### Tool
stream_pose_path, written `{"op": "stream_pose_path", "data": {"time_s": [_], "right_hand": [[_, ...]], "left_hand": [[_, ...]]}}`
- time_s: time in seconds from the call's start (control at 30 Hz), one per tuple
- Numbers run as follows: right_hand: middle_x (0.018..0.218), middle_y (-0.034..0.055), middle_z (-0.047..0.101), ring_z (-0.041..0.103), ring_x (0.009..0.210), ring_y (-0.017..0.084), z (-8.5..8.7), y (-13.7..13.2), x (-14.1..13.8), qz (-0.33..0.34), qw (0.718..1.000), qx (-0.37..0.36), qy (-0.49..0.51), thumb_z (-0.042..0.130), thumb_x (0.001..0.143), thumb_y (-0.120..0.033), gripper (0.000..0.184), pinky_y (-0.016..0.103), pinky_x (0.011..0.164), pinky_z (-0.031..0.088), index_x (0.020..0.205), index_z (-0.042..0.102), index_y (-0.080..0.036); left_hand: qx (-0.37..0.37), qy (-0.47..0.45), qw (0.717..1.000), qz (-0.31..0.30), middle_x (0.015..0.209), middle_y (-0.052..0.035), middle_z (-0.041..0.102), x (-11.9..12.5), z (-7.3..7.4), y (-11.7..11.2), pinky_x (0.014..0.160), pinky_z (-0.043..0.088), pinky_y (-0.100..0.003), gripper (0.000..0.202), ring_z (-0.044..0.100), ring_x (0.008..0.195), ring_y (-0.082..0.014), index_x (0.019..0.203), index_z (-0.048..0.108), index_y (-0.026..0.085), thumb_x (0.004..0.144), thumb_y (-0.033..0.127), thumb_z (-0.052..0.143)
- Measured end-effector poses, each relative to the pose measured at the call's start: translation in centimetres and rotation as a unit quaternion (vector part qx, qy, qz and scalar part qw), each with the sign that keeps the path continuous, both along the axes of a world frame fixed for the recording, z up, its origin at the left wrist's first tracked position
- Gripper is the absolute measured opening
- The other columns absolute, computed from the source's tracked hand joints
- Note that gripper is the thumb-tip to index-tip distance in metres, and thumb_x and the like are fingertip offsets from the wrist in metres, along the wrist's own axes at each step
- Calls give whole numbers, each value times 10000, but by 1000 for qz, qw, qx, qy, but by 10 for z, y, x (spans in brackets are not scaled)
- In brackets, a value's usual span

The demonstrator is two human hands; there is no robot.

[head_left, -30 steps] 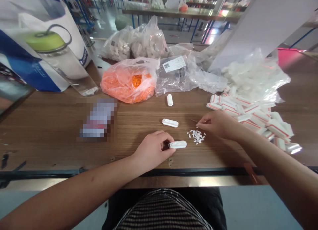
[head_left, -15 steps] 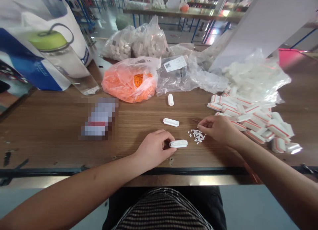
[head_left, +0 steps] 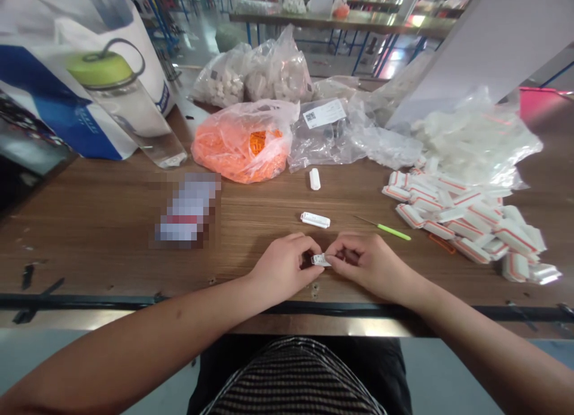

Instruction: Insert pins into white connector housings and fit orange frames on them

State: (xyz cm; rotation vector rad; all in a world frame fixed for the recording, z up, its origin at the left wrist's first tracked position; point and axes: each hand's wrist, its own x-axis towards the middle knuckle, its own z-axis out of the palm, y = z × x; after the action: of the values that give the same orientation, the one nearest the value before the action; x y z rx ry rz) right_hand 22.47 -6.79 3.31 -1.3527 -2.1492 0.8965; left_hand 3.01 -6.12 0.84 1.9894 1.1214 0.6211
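Connector: where is it?

At the front of the counter, close to its near edge, pinched between both hands. Only a small white stretch of it shows; the fingers hide the rest.

How do the hands stand?

Both are closed on it. The left hand and the right hand come in from opposite sides, and their fingertips almost meet around the piece. I can't tell exactly which fingers bear on it.

What's nearest to them?

A second white connector lies flat just ahead of the hands. Beyond it, a small white piece lies pointing away, near an orange bag. To the right is a thin pick with a green handle, its metal tip toward the left.

And farther back?

A clear bag with a white label sits beside the orange one, behind them are bags of white parts, and on the right is a heap of red-striped white parts. On the left stands a water bottle with a green lid. A blurred packet on the counter is impossible to make out.
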Motion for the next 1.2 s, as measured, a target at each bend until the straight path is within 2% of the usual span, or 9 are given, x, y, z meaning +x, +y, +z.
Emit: {"op": "stream_pose_path", "data": {"time_s": [0.17,0.3,0.4,0.6,0.67,0.77,0.87,1.0,1.2], "right_hand": [[687,16,652,561,591,112,0,-2,-1,33,995,78,-47,577,873,-249,173,240,571,421,756,688,-187],[698,47,652,579,615,133,0,-7,2,80,976,177,-100,507,918,-233,244,257,582,431,813,718,-170],[700,53,654,580,622,141,0,-11,3,85,965,219,-117,484,929,-227,263,263,582,438,865,731,-169],[633,52,630,548,571,152,1,-20,-1,100,935,290,-180,466,936,-224,299,277,497,369,835,739,-156],[648,52,643,566,583,152,2,-18,5,78,950,261,-150,471,934,-236,293,274,512,393,846,740,-160],[731,45,692,611,633,143,5,-5,28,-33,980,173,-91,509,914,-263,250,266,591,456,865,741,-185],[725,23,703,617,619,146,9,14,55,-108,978,92,-152,576,849,-290,196,264,574,444,772,739,-212],[689,6,721,634,609,155,11,29,69,-108,968,16,-225,578,815,-306,208,260,557,419,731,752,-228],[696,-4,732,628,611,150,7,33,59,-97,956,-30,-274,563,788,-285,210,251,543,381,703,748,-232]], "left_hand": [[-6,9,1000,8,717,36,536,1,0,0,611,413,-254,101,505,612,-110,841,666,195,755,197,719],[-13,10,1000,11,723,35,546,1,-1,0,605,421,-251,103,511,609,-107,841,666,198,748,193,710],[-15,0,1000,13,728,35,550,1,-1,0,604,419,-251,103,504,600,-102,840,671,200,745,187,707],[-23,-11,1000,17,700,43,528,1,1,-1,590,395,-249,92,478,571,-93,814,676,196,734,166,712],[-19,-8,1000,16,699,43,527,1,0,-1,589,393,-249,94,475,573,-95,821,679,199,737,167,707],[-5,-2,1000,11,718,38,537,0,-1,-1,605,400,-253,105,471,577,-95,841,679,200,744,161,693],[-5,-1,1000,5,748,32,549,0,0,0,602,401,-248,104,464,575,-90,848,676,192,750,160,689],[-10,1,1000,1,764,29,560,1,2,1,592,399,-236,101,456,573,-83,841,673,181,748,146,690],[-9,7,1000,6,767,29,567,2,2,1,590,399,-235,101,462,569,-81,840,678,184,745,157,697]]}}
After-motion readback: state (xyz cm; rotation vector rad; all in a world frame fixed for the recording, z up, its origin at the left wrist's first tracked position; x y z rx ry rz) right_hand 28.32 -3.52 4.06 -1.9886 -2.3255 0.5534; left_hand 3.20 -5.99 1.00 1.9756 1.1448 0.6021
